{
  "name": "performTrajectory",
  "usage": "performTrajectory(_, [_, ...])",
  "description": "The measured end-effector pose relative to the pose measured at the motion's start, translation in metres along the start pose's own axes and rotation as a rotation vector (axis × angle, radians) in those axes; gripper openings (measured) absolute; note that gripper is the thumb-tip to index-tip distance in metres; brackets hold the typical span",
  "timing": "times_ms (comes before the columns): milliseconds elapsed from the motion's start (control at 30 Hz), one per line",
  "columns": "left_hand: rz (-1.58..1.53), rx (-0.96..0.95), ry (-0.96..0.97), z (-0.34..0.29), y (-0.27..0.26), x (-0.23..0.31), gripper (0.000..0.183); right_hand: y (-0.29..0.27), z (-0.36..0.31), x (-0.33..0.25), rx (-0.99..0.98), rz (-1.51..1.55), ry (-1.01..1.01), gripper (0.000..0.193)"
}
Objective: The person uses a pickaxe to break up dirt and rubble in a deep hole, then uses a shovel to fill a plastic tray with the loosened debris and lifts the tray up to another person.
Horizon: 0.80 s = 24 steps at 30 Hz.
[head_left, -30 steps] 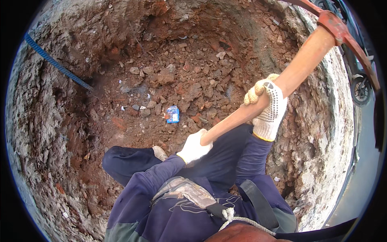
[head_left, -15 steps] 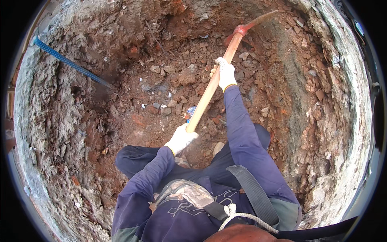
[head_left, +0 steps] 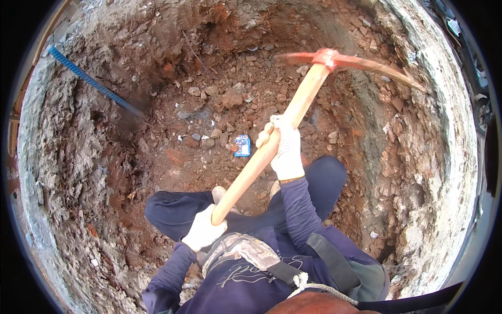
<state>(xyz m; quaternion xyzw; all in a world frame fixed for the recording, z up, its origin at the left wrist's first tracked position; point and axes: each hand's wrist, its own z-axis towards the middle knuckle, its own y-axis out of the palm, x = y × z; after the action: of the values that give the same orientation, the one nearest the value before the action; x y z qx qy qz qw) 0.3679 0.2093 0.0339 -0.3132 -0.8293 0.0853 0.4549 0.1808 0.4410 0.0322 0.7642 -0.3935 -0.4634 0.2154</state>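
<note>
I hold a pickaxe (head_left: 305, 93) across my body, its pale wooden handle slanting up to the right. Its red head spreads at the upper end, with a long pointed arm to the right and a shorter arm to the left, both blurred. My left hand (head_left: 204, 228), in a white knit glove, is closed round the butt end of the handle near my lap. Farther up the shaft, my right hand (head_left: 286, 149) grips it in a matching glove. The head hangs above loose earth and rubble, touching nothing that I can make out.
Rough earth walls (head_left: 83, 172) curve round me, with a pale rim (head_left: 460, 157) at the right. A blue ribbed bar (head_left: 94, 82) juts from the left wall. Stones (head_left: 232, 98) and a small blue packet (head_left: 242, 145) lie on the pit floor in front of my feet.
Both hands have drawn the pickaxe back toward my body. Its head has come nearer and turned, so both arms now show. The blue packet, earlier partly behind the handle, is now uncovered.
</note>
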Motion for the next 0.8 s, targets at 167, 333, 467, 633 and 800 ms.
performTrajectory(167, [-0.162, 0.009, 0.246, 0.114, 0.059, 0.051, 0.031, 0.008, -0.008, -0.105, -0.39, 0.019, -0.378, 0.025])
performTrajectory(333, [-0.31, -0.115, 0.38, 0.152, 0.111, 0.046, 0.029, 0.02, -0.053, -0.12, -0.2, -0.244, -0.586, 0.031])
performTrajectory(467, [-0.231, -0.033, 0.247, 0.17, 0.1, -0.019, 0.03, 0.023, 0.03, -0.05, 0.074, -0.339, -0.461, 0.024])
performTrajectory(633, [-0.423, -0.048, -0.139, 0.196, 0.066, -0.035, 0.031, -0.031, 0.228, 0.023, 0.144, -0.391, 0.034, 0.02])
performTrajectory(800, [-0.484, -0.136, -0.075, 0.141, -0.015, 0.031, 0.03, -0.025, 0.231, 0.008, -0.01, -0.109, 0.096, 0.024])
